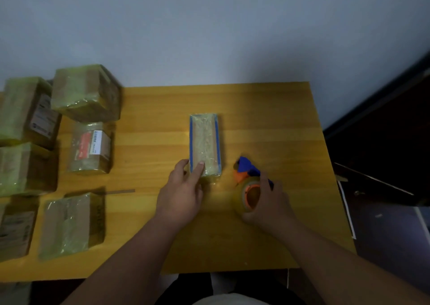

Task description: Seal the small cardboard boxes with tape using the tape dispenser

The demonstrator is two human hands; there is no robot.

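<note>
- My left hand (180, 195) is lying with straight fingers (200, 168) pressing the near end of the narrow blue-edged box (204, 142) at mid-table (267, 118).
- My right hand (270, 202) is curling round the tape dispenser (247, 179), just right of that box.
- Taped boxes (86, 93) are sitting far left.

Both bare forearms reach forward from the lower edge of the view, angled toward each other. The left hand (180, 194) lies palm down, fingers (199, 168) extended and relaxed, thumb spread to its left. The right hand (267, 206) is curled in a grip, knuckles up, thumb tucked low on its left side.
</note>
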